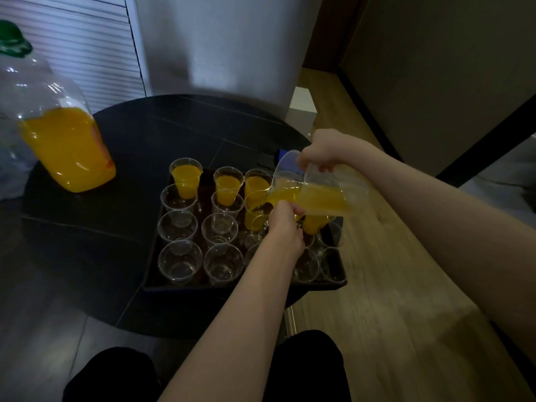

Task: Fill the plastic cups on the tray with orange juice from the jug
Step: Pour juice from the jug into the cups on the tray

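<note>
Head view is directed down at a dark round table (pixel 87 227), on which a dark tray (pixel 232 285) of clear plastic cups is set near the right edge. A clear jug (pixel 319 187) is gripped by the right hand (pixel 324 152), whose fingers are curled round its upper side; the jug is tipped to the left, with its spout lower than its base. Orange juice (pixel 319 201) is seen pooled along the jug's lower wall and running from the spout into a cup (pixel 255 216) in the second row of the tray. That cup is held by the left hand (pixel 285 227), with fingers closed about its right side; the cup lies just beneath the spout and directly left of the left hand.

Three filled cups (pixel 185 181) are noted in the far row, and a further filled cup (pixel 314 224) is partly hidden behind the left hand. Empty cups (pixel 179 262) are observed in the nearer rows and in the left columns. A large clear bottle (pixel 61 134) with a green cap, partly filled with juice, stands on the table well apart from the tray, at the far left.
</note>
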